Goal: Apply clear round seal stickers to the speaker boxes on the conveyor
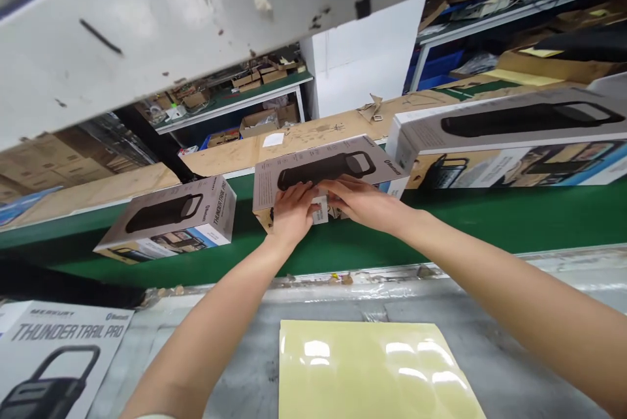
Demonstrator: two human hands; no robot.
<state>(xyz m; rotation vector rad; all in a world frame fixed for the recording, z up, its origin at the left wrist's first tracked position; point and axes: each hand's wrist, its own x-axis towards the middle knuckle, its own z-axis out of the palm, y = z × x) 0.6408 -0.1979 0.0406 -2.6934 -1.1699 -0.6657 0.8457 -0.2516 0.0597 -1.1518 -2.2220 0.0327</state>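
Observation:
A speaker carton (318, 161) lies on the green conveyor belt, its top printed with a black speaker. A small white label (321, 210) with fine print sits at the carton's front face, between my two hands. My left hand (292, 213) has its fingertips over the carton's front top edge and its thumb at the label's left side. From the right, my right hand (360, 203) reaches across, its fingers bent over the same edge and closed at the label's right side. Whether the label is stuck down cannot be seen.
Similar cartons lie on the belt to the left (171, 217) and right (509, 138). A glossy yellow sheet (372, 367) rests on the near table, with another speaker box (63, 360) at lower left. A white beam (196, 21) crosses overhead.

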